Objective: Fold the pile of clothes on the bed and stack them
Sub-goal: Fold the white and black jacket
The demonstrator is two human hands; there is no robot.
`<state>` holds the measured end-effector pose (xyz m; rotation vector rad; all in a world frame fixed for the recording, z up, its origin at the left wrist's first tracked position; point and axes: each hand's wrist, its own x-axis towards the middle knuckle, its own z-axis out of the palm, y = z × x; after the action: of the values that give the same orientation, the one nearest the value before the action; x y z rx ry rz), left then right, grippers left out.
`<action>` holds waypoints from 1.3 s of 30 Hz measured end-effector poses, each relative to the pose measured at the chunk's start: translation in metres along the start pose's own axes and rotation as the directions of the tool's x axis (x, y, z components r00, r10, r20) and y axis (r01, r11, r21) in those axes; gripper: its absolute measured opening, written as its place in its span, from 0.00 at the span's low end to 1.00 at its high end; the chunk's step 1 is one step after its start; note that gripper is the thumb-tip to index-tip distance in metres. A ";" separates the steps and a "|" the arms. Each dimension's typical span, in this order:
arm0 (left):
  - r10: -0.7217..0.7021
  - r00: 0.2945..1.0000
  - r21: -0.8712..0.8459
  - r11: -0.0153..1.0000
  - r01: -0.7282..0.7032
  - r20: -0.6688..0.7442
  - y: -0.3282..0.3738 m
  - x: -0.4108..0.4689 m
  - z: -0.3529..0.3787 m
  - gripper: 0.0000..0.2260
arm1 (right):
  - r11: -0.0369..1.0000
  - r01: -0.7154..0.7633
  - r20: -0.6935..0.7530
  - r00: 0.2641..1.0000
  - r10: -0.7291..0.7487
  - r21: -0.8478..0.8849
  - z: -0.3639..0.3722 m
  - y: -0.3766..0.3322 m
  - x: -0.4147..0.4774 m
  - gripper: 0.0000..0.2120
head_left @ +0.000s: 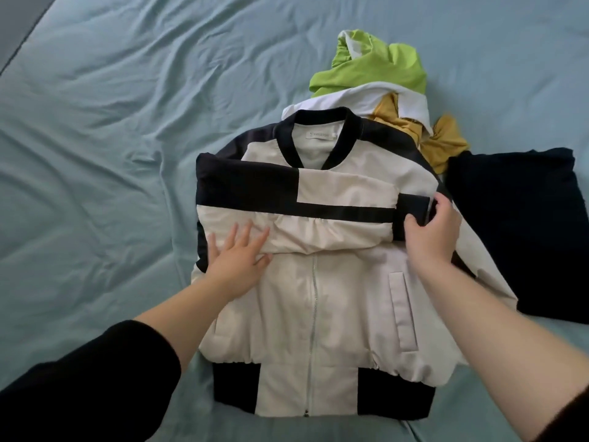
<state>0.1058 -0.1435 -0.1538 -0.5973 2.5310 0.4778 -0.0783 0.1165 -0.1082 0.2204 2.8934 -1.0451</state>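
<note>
A blue-green bed point(111, 138) holds a cream-and-black zip jacket point(334, 314), face up, with one sleeve folded across its chest. A folded dark garment point(516, 224) lies just to its right, and a green, white and yellow pile point(376, 74) lies beyond the collar. The left grip point(239, 253), fingers spread flat, presses the sleeve. The right grip point(430, 231) curls around the sleeve's black cuff point(414, 207).

Cream-and-black bomber jacket point(318, 298) lies zipped, front up, on the pale blue bedsheet point(111, 122), one sleeve point(318, 231) folded across its chest. Left hand point(239, 250) presses flat on that sleeve, right hand point(430, 231) grips the black cuff point(414, 210). Past the jacket's collar there's a heap of green, white and mustard clothes point(376, 71), and a folded dark garment point(516, 231) sits just right of it.
</note>
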 end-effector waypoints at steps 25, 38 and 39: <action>0.045 0.974 0.157 0.984 -0.081 0.223 0.059 -0.055 0.006 0.39 | 0.973 0.109 0.621 0.783 0.043 -0.204 -0.028 0.042 -0.131 0.19; 0.141 0.942 -0.220 0.973 -0.075 0.304 0.178 -0.122 0.051 0.32 | 0.625 -0.759 0.340 0.644 0.685 0.179 -0.113 0.164 -0.098 0.32; 0.152 0.943 -0.308 0.950 -0.056 0.297 0.190 -0.124 0.052 0.31 | 0.620 -0.758 0.367 0.645 0.670 0.202 -0.110 0.168 -0.088 0.28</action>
<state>0.1297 0.0789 -0.0892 -0.4474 2.2051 0.9268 0.0343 0.3047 -0.1203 1.0807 2.0074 -1.2397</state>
